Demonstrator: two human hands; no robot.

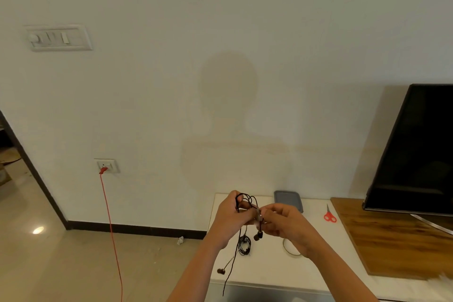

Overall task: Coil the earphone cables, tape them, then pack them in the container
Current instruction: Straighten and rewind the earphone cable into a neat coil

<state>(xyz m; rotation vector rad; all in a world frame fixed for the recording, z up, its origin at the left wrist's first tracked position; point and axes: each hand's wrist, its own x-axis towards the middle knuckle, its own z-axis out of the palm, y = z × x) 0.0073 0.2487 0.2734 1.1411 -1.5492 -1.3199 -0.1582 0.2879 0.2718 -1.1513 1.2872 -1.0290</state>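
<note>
Above the white table (316, 252), my left hand (232, 216) grips loops of a black earphone cable (247, 200) wound over its fingers. My right hand (282, 222) pinches the same cable near its inline remote. One earbud (257, 236) dangles just below my hands, and another earbud (221, 271) hangs lower, with a loose cable end trailing past the table's front edge. A second black earphone (245, 245) lies coiled on the table under my hands. A roll of clear tape (290, 250) is partly hidden behind my right wrist. The grey container (288, 200) sits at the back of the table.
Red-handled scissors (329, 216) lie to the right of the container. A wooden board (392, 240) carries a dark TV screen (416, 154) at far right. A red power cord (111, 228) hangs from a wall socket (106, 165) to the floor at left.
</note>
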